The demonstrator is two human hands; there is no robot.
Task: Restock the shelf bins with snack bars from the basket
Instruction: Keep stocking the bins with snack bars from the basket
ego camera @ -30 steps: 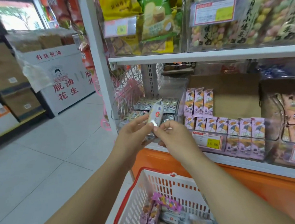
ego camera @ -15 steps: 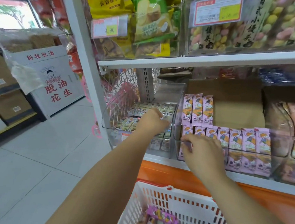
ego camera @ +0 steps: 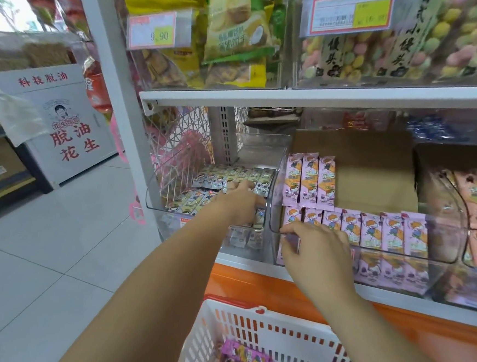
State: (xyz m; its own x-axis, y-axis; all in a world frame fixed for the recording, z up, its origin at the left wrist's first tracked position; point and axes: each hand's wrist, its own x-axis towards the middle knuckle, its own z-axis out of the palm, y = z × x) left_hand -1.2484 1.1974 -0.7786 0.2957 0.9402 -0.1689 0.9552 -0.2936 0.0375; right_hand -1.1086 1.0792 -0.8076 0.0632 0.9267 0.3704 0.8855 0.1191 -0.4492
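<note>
Left hand (ego camera: 240, 202): one, centre of frame, inside the left clear bin (ego camera: 151, 199). The fingers are stretched out flat on the grey-green snack bars (ego camera: 232, 174), which lie in two rows. No bar shows in its grasp.

Right hand (ego camera: 315, 254): one, right of centre. The fingers hook over the front rim of the middle clear bin (ego camera: 277, 189) with the thumb beneath, gripping it.

Purple snack bars (ego camera: 370, 231): in the middle clear bin. Seven stand upright in front and three upright behind, at the bin's left.

Right clear bin (ego camera: 457, 215): right edge of frame. It holds orange-pink bars, count unclear.

Basket (ego camera: 248, 327): one, white with a red rim, bottom centre, below both hands. Loose bars lie inside with one purple bar (ego camera: 246, 357) uppermost; the total cannot be counted.

Price tags: two, on the upper shelf's bins at upper centre (ego camera: 152, 31) and upper right.
</note>
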